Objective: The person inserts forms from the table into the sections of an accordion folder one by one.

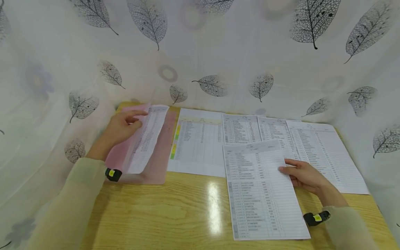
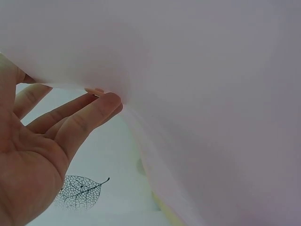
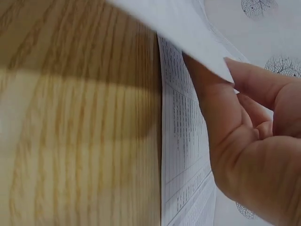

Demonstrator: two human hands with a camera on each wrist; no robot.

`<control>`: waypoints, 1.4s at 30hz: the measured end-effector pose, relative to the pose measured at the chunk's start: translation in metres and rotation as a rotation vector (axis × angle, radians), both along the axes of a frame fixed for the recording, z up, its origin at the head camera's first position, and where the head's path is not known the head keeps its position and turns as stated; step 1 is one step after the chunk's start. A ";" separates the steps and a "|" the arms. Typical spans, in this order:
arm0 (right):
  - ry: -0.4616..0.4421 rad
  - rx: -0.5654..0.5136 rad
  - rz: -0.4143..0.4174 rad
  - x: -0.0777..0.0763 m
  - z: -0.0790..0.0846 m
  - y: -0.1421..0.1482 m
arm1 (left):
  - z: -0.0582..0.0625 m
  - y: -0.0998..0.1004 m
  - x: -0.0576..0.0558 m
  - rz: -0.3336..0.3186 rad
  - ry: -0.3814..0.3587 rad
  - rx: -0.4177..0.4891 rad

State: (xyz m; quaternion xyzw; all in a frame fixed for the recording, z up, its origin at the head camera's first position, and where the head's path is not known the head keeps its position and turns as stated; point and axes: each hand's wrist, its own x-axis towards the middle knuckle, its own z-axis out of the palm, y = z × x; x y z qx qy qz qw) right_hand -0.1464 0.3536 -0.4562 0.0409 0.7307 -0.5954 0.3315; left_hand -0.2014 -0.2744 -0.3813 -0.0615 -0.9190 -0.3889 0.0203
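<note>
At the left, my left hand [image 1: 123, 126] pinches the lifted edge of a pink folder's cover [image 2: 197, 70] between thumb and fingers. Inside the pink folder [image 1: 159, 166] lies a white printed sheet [image 1: 150, 139], its left part covered by the raised flap. My right hand [image 1: 307, 177] pinches the right edge of another printed sheet [image 1: 259, 194], thumb on top. That sheet is raised above the wooden table and overlaps the papers behind it; in the right wrist view its corner [image 3: 207, 52] sits between thumb and fingers [image 3: 258, 84].
A sheet with yellow and green marks [image 1: 200, 146] lies right of the folder. Several printed sheets, one of them at the far right [image 1: 328, 156], overlap in a row along the back. A leaf-patterned curtain [image 1: 218, 52] encloses the wooden table [image 1: 150, 215] behind and at both sides.
</note>
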 end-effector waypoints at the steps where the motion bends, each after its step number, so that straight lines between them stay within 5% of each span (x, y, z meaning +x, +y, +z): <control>1: -0.004 0.005 0.006 0.000 0.001 -0.002 | 0.000 0.000 0.000 -0.001 0.001 0.000; 10: -0.041 -0.069 0.139 0.000 0.003 -0.006 | 0.000 0.000 0.000 -0.014 0.017 0.004; 19: -0.079 -0.119 0.167 0.000 0.005 -0.013 | -0.001 0.000 0.000 -0.006 0.021 -0.005; 35: 0.014 -0.170 -0.104 -0.018 0.007 -0.063 | -0.005 0.002 -0.002 -0.007 0.043 -0.007; 42: 0.041 -0.184 -0.134 -0.029 0.016 -0.088 | -0.005 0.004 -0.001 -0.003 0.041 -0.025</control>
